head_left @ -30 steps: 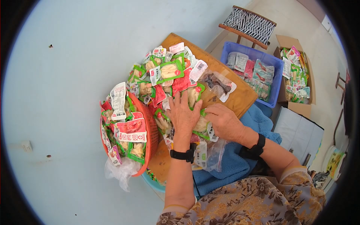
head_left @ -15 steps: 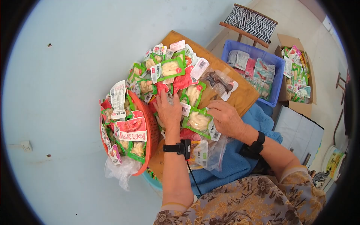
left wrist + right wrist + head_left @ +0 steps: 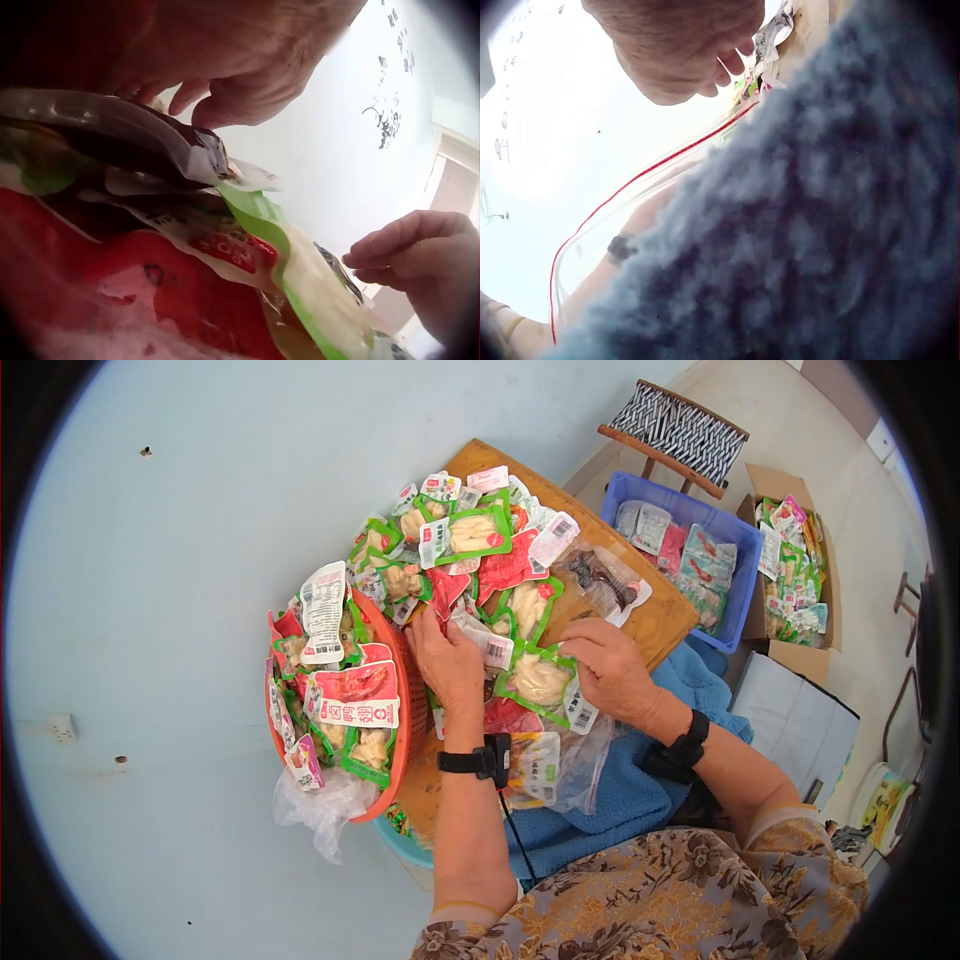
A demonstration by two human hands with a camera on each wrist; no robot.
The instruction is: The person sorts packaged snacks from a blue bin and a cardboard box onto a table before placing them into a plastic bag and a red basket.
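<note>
The left hand (image 3: 447, 665) reaches into the packet pile beside the orange basket. Its thumb and fingers pinch the end of a white-backed packet (image 3: 492, 648); in the left wrist view this hand (image 3: 255, 82) bends over a dark packet (image 3: 112, 139). Loosely bent, the right hand (image 3: 612, 672) hovers at the upper right edge of a green-bordered packet (image 3: 541, 679) of pale food, with nothing seen in its fingers. The right wrist view shows that hand (image 3: 686, 49) from behind, its fingertips partly hidden.
The orange basket (image 3: 402, 710), full of packets, stands left on the wooden table (image 3: 655, 615). A dark-food packet (image 3: 600, 580) lies at the table's right. Beyond are a blue crate (image 3: 742, 585), a carton (image 3: 832, 580) and a woven stool (image 3: 672, 432). Blue cloth (image 3: 640, 780) covers the near side.
The left hand has drawn back left from the green-bordered packet, uncovering it, and the white-backed packet has come into view by its thumb. The right hand has shifted slightly right and its fingers have loosened.
</note>
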